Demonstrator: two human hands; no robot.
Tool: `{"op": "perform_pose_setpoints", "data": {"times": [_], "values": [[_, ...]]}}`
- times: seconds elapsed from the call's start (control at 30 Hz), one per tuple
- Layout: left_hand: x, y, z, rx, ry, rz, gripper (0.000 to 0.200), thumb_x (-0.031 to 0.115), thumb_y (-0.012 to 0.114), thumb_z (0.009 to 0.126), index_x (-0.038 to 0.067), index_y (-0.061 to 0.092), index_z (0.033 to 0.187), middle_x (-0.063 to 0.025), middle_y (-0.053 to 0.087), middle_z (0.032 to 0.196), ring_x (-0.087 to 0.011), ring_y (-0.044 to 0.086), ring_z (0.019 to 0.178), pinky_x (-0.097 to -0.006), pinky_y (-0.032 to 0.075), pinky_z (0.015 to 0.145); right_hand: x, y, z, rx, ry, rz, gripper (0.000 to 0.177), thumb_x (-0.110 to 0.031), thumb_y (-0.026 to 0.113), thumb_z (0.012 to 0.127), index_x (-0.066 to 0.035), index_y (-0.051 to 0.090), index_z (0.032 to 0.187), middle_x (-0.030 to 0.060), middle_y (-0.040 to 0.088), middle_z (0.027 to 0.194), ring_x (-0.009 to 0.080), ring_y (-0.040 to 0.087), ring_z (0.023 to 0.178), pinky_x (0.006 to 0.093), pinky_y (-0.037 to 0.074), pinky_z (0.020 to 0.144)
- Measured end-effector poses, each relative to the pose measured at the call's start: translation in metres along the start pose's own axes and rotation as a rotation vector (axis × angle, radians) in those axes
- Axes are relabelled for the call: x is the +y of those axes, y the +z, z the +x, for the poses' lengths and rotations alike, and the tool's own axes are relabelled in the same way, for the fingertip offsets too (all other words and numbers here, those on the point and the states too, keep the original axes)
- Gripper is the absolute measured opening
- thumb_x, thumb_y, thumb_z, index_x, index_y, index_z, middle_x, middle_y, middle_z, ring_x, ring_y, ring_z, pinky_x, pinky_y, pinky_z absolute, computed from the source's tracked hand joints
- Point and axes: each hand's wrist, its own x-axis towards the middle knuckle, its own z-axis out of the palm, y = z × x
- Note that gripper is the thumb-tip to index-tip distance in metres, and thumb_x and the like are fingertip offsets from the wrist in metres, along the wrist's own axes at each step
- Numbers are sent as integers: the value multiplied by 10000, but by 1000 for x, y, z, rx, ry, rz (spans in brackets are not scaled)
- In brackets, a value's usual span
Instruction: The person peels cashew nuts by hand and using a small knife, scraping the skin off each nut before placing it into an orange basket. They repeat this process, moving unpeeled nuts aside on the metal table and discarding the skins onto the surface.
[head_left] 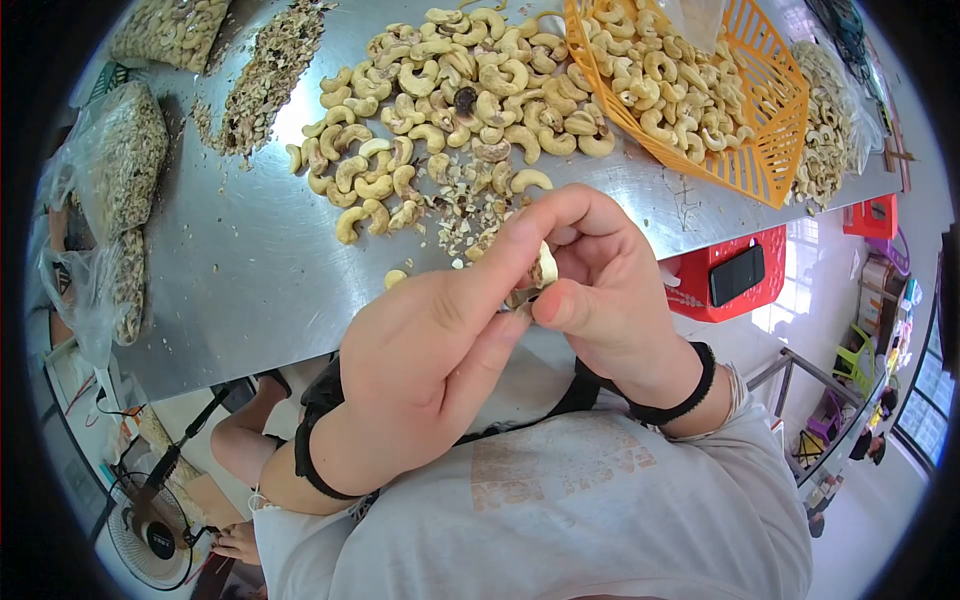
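My right hand (612,290) curls its fingers and thumb round a pale cashew nut (545,266) with brownish skin on one side. My left hand (425,355) is closed and meets it at the fingertips; a small dark, shiny bit shows between the thumbs, too hidden to name. Both hands are above the table's front edge. Just beyond them lie white and brown crumbs and skin flakes (462,212). Past those spreads a loose heap of cashew nuts (440,90), some with brown skin patches, with one dark, blackened piece (465,101) among them. A single cashew piece (396,278) lies beside my left hand.
A yellow plastic basket (775,150) of cashews stands at the right, with bagged nuts (825,130) beyond it. At the left are a skin pile (265,85) and filled plastic bags (125,160) on the metal table (240,300). A phone (737,276) rests on a red stool (700,300).
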Motion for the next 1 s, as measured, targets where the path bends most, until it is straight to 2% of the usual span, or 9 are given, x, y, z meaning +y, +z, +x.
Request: {"op": "perform_pose_setpoints", "data": {"times": [0.07, 0.1, 0.2, 0.27, 0.3, 0.37, 0.6, 0.67, 1.0], "values": [[-1, 2, -2, 38, 42, 104, 337, -5, 512, 755, -18, 484, 1091, -136, 573, 863, -198, 554, 722, -252, 422, 663, -4, 4, -1, 88, 55, -78, 475, -275, 736, 597, -41, 477, 920, 45, 547, 850, 103, 517, 787, 225, 416, 700], [-2, 2, -2, 38, 42, 104, 337, -5, 512, 755, -18, 484, 1091, -136, 573, 863, -198, 554, 722, -252, 422, 663, -4, 5, -1, 87, 55, -78, 475, -275, 736, 597, -41, 477, 920, 45, 547, 850, 103, 517, 787, 225, 416, 700], [-5, 3, -1, 79, 120, 211, 310, -1, 508, 763, -9, 500, 1073, -147, 571, 839, -212, 549, 693, -260, 425, 629, -3, 6, -1, 92, 44, -112, 458, -261, 731, 610, -37, 475, 917, 48, 547, 854, 108, 520, 793, 232, 422, 710], [-8, 1, 2, 92, 151, 123, 297, 7, 494, 776, 4, 509, 1073, -105, 573, 813, -155, 524, 641, -225, 408, 569, -2, 6, 0, 54, -27, -59, 294, -43, 674, 667, -31, 489, 895, 18, 532, 790, 70, 497, 724, 190, 419, 644], [-8, 1, 2, 91, 151, 123, 297, 7, 494, 776, 4, 509, 1073, -105, 573, 813, -155, 524, 641, -225, 408, 569, -3, 6, 0, 54, -27, -59, 294, -43, 674, 667, -31, 489, 895, 18, 532, 790, 70, 497, 724, 190, 419, 644], [-8, 0, 3, 116, -53, -160, 344, -22, 531, 728, 27, 520, 1068, -87, 584, 773, -163, 545, 631, -231, 417, 564, -5, 6, 0, 69, 25, -37, 299, -49, 678, 663, -34, 487, 892, 17, 532, 789, 72, 496, 724, 192, 416, 645], [-5, -6, 3, 72, -242, -176, 340, 8, 531, 745, 21, 506, 1084, -93, 585, 828, -164, 557, 683, -222, 422, 604, -6, 4, 3, 69, 44, -90, 313, -65, 688, 656, -39, 484, 892, 8, 532, 789, 71, 494, 714, 194, 407, 646], [-11, -3, 3, 53, -93, -166, 347, 13, 538, 741, 22, 505, 1086, -98, 585, 828, -166, 557, 676, -227, 424, 604, -6, 4, 3, 74, 38, -87, 305, -60, 688, 655, -40, 487, 884, 6, 530, 783, 69, 493, 710, 195, 406, 649], [-14, -4, 6, 68, 99, 107, 381, -41, 565, 680, 45, 541, 1050, -110, 583, 785, -186, 547, 636, -235, 420, 550, -9, 3, 2, 53, -17, -212, 292, -29, 689, 642, -28, 495, 860, 11, 525, 763, 76, 494, 710, 207, 404, 645]]}}
